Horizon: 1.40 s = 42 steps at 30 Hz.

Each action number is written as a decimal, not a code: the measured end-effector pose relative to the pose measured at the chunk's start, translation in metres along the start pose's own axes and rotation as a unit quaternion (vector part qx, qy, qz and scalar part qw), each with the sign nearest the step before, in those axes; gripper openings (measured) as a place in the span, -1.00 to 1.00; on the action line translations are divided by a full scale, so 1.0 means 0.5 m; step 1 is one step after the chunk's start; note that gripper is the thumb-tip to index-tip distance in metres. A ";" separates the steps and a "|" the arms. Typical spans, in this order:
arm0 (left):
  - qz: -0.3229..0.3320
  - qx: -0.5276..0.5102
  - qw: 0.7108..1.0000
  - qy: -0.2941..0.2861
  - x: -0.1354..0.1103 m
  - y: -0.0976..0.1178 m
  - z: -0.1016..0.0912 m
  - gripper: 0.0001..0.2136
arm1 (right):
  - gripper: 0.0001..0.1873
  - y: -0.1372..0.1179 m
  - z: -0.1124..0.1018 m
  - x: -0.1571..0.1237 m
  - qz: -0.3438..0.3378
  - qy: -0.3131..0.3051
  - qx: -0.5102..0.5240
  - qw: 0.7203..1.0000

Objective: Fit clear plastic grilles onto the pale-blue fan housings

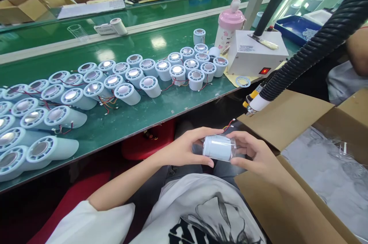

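Observation:
Over my lap, a pale blue cylindrical housing (217, 147) lies on its side between my two hands, with a clear plastic sleeve around it. My left hand (185, 147) grips its left end, thumb and fingers on either side. At the other end, my right hand (255, 152) closes on the sleeve's clear rim. Thin red and yellow wires (229, 125) with small white plugs show just above the housing. Rows of similar pale blue housings (126, 93), with round silvery centres and wires, stand on the green table (143, 119) ahead and to the left.
A white box (255, 54) with a lit red switch stands beside a pink-lidded bottle (230, 25). A black ribbed hose (313, 40) hangs at right, above an open carton (322, 159) of clear plastic parts. A clear cup (78, 33) lies farther back. Other people work across the table.

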<state>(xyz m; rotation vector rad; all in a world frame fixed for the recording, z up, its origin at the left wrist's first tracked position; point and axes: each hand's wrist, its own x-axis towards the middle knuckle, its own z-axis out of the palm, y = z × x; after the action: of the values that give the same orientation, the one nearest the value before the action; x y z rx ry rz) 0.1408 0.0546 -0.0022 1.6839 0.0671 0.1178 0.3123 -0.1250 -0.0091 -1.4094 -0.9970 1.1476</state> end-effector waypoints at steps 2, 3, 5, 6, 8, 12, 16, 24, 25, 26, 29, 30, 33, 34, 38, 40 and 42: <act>0.011 0.012 1.000 0.000 -0.001 0.001 -0.001 -0.31 | -0.58 -0.001 0.000 0.000 0.013 -0.007 0.023 1.000; 0.016 0.018 1.000 -0.001 -0.001 0.001 -0.001 -0.31 | -0.58 -0.001 0.000 0.000 0.021 -0.010 0.036 0.999; 0.020 0.032 0.999 -0.003 -0.001 0.003 -0.001 -0.29 | -0.59 -0.001 0.001 0.000 0.036 -0.013 0.061 0.997; 0.022 0.039 0.999 -0.004 -0.001 0.003 -0.002 -0.28 | -0.59 -0.001 0.001 0.001 0.044 -0.013 0.072 0.996; 0.028 0.048 0.998 -0.005 -0.001 0.003 -0.002 -0.26 | -0.61 -0.001 0.003 0.003 0.059 -0.009 0.090 0.994; 0.040 0.057 0.998 -0.004 -0.002 0.004 -0.002 -0.28 | -0.64 0.001 0.009 0.009 0.088 -0.003 0.128 0.988; 0.036 0.066 0.997 0.000 -0.005 0.007 0.000 -0.31 | -0.61 0.007 0.015 0.013 0.108 0.002 0.166 0.980; 0.046 0.073 0.996 -0.008 -0.004 0.008 -0.003 -0.34 | -0.50 0.015 0.023 0.019 0.167 -0.019 0.199 0.966; 0.051 0.072 0.996 -0.009 -0.004 0.007 -0.004 -0.34 | -0.49 0.014 0.026 0.021 0.174 -0.017 0.205 0.963; 0.057 0.070 0.996 -0.010 -0.003 0.005 -0.005 -0.34 | -0.48 0.013 0.029 0.022 0.182 -0.014 0.209 0.961; 0.077 0.068 0.995 -0.012 -0.001 -0.001 -0.005 -0.32 | -0.42 0.010 0.038 0.024 0.206 -0.010 0.219 0.954; 0.086 0.069 0.994 -0.012 -0.001 -0.003 -0.005 -0.31 | -0.40 0.009 0.039 0.024 0.216 -0.015 0.223 0.951; 0.108 0.077 0.991 -0.008 -0.001 -0.009 -0.004 -0.31 | -0.37 0.004 0.041 0.024 0.246 -0.032 0.242 0.938; 0.111 0.079 0.991 -0.005 -0.001 -0.010 -0.003 -0.32 | -0.38 0.003 0.041 0.024 0.255 -0.038 0.251 0.933; 0.109 0.082 0.991 0.010 -0.004 -0.006 0.003 -0.42 | -0.34 0.004 0.041 0.024 0.286 -0.070 0.279 0.914; 0.087 0.072 0.993 0.017 -0.006 0.000 0.007 -0.44 | -0.27 0.010 0.041 0.022 0.282 -0.079 0.264 0.919; 0.045 0.051 0.997 0.024 -0.008 0.007 0.012 -0.45 | -0.24 0.019 0.041 0.017 0.232 -0.052 0.220 0.946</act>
<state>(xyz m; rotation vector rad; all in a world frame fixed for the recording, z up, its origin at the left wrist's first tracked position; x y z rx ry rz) 0.1376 0.0481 0.0004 1.7864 0.0332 0.2266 0.2942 -0.1140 -0.0204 -1.2510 -0.4328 1.6866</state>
